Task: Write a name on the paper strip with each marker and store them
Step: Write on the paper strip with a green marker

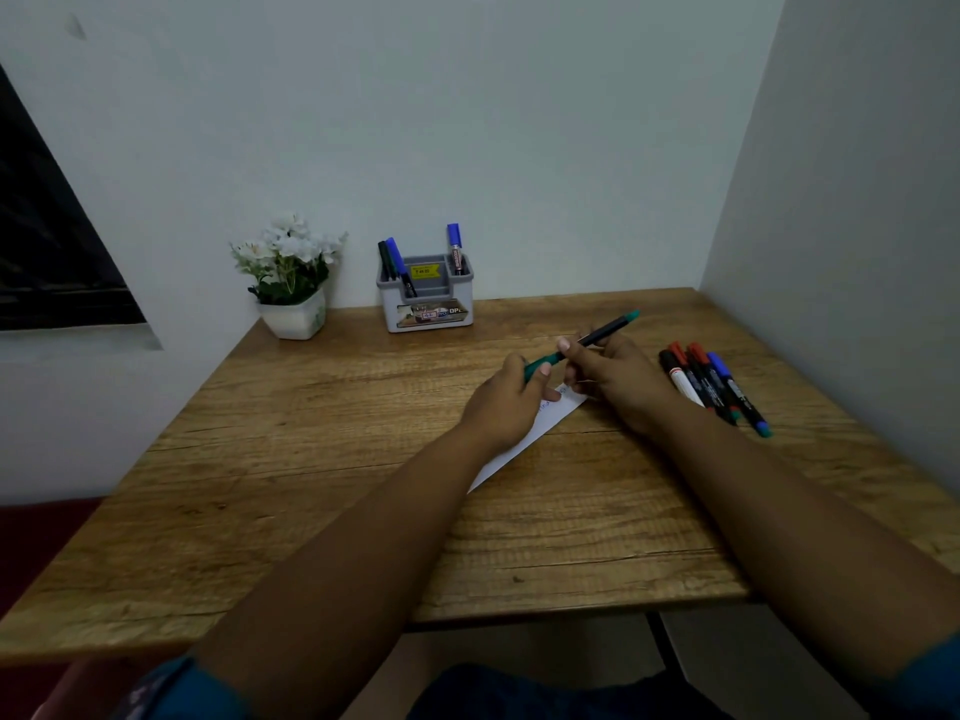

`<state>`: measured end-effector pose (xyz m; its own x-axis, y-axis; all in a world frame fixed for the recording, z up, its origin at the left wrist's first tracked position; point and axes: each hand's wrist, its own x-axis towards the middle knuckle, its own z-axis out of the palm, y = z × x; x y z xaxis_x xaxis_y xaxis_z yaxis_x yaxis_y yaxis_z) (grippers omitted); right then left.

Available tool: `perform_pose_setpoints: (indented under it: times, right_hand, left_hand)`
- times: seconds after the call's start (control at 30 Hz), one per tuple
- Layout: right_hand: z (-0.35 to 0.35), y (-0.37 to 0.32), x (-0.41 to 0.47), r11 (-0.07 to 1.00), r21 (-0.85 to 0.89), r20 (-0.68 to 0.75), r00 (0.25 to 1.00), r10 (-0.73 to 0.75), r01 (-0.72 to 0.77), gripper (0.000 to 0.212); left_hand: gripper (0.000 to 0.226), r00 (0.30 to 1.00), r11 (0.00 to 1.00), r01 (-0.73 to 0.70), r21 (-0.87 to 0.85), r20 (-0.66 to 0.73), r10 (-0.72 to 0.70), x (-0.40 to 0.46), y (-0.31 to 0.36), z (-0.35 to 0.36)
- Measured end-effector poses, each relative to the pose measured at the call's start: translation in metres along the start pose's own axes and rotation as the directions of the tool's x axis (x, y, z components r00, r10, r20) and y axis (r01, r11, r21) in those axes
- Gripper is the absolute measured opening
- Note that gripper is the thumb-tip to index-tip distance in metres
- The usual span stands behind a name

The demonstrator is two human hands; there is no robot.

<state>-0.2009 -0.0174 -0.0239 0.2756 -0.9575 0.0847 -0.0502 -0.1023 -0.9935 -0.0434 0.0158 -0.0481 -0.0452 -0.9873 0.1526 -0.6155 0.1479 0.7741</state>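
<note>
Both hands hold a green marker (pixel 597 336) above the white paper strip (pixel 524 439) in the middle of the wooden desk (pixel 311 459). My left hand (pixel 506 402) grips its green cap end. My right hand (pixel 613 376) pinches the black barrel, whose green tail points up and right. The strip lies slanted under my left hand, with faint writing near its far end. Several markers (pixel 711 387) with red, black and blue caps lie together at the right. A grey holder (pixel 426 298) at the back holds three markers, two of them with blue caps.
A white pot of white flowers (pixel 291 278) stands at the desk's back left. Walls close off the back and the right side. A dark window (pixel 47 241) is on the left. The desk's front edge runs below my forearms.
</note>
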Motion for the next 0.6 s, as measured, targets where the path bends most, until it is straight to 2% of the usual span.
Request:
perform_pose_setpoints:
  times: [0.13, 0.33, 0.6]
  right_hand:
    - [-0.0002, 0.0005, 0.0002, 0.999, -0.048, 0.016, 1.0, -0.005, 0.006, 0.022]
    - [-0.0014, -0.0005, 0.0007, 0.991, -0.132, 0.026, 1.0, 0.007, -0.003, 0.032]
    - [0.0, -0.003, -0.0012, 0.992, -0.125, 0.053, 0.998, 0.02, -0.013, 0.026]
  left_hand:
    - [0.03, 1.0, 1.0, 0.002, 0.029, -0.009, -0.002, 0.0009, -0.0016, 0.0002]
    - [0.03, 1.0, 0.998, 0.011, 0.07, -0.01, -0.01, 0.0038, -0.0051, 0.0016]
    - [0.034, 1.0, 0.994, 0.022, 0.105, -0.008, -0.021, 0.0049, -0.0076, 0.001]
